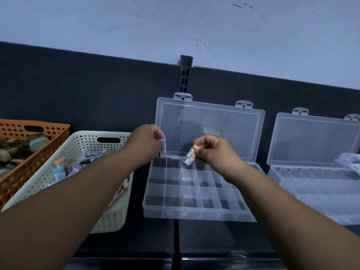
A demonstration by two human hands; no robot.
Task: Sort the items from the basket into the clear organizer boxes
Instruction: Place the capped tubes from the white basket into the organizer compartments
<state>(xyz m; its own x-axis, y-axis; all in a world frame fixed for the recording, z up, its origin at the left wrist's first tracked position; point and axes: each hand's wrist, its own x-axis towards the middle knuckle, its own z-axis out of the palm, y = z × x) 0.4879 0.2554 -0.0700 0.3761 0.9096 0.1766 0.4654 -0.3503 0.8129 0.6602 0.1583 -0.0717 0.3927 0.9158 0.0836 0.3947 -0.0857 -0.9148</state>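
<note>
The left hand [150,141] pinched a small purple item [163,148] at its top, so it hung straight down over the back left corner of the clear organizer box [194,215]. The right hand [212,151] pinched a small orange item [190,157] the same way, tilted over the back row a little to the right. Held by the tips like that, each one could likely be dropped into its own little space. The two colors were kept apart, probably to go into different spaces.

The box lid [210,129] stood open and leaned back, so the spaces were easy to reach. The white basket [87,133] sat just beside the box on the left, with more small items in it. An orange basket [19,129] was farther left. A second clear box [311,211] lay open on the right.

Everything sat on a dark counter [214,240]. A dark panel [78,84] rose behind it, under a pale, scuffed wall [175,26].
</note>
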